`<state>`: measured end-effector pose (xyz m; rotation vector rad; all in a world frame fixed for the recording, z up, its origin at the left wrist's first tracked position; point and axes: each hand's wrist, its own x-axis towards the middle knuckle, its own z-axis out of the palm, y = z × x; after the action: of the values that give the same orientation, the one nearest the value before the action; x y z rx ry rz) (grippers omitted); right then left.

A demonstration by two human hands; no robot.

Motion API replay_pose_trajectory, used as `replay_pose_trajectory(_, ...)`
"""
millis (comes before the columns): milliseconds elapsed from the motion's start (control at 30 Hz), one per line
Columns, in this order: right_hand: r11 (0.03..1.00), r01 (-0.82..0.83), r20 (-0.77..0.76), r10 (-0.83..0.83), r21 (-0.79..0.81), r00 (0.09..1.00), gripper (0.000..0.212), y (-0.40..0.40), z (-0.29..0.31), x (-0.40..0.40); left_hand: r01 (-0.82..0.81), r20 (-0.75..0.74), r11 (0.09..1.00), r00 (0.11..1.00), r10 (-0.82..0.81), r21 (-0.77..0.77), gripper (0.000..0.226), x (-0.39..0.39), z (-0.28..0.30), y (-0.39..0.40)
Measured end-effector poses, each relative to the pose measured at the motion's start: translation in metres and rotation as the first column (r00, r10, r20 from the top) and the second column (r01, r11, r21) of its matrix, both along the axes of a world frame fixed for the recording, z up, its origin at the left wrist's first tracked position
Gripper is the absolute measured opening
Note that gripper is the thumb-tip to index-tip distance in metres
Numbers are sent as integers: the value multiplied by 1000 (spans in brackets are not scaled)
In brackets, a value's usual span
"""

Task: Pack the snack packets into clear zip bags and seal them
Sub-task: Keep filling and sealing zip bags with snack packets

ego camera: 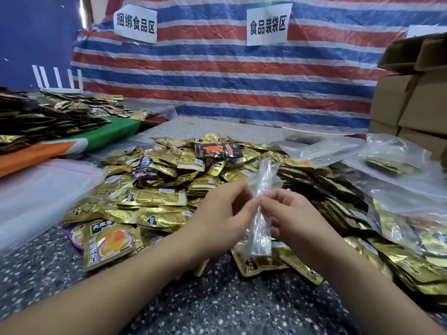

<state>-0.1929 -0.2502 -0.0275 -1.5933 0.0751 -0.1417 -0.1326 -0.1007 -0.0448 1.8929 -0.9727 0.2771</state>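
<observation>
Both hands, left & right, pinch crumpled clear zip bag, seen edge-on.

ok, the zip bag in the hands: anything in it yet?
Empty. The clear zip bag is flat and see-through, pinched edge-on between left hand and right hand; the snack packets lie loose on the table.

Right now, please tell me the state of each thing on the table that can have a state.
Left hand: pinches the clear zip bag.
Right hand: pinches the same bag.
Clear zip bag: held upright, edge-on, no packets inside.
Snack packets: loose in a heap on the table.
Filled bags: lying at the right, packets inside.
Cardboard boxes: stacked, top one with flaps open.
</observation>
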Motion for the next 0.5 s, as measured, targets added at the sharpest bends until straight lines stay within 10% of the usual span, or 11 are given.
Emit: replay_pose_trajectory(500, 991, -125, -74, 128, 54, 989, 7, 0, 0, -5, 144, -83, 980, 988, -134, 134, 49, 0, 6, 9)
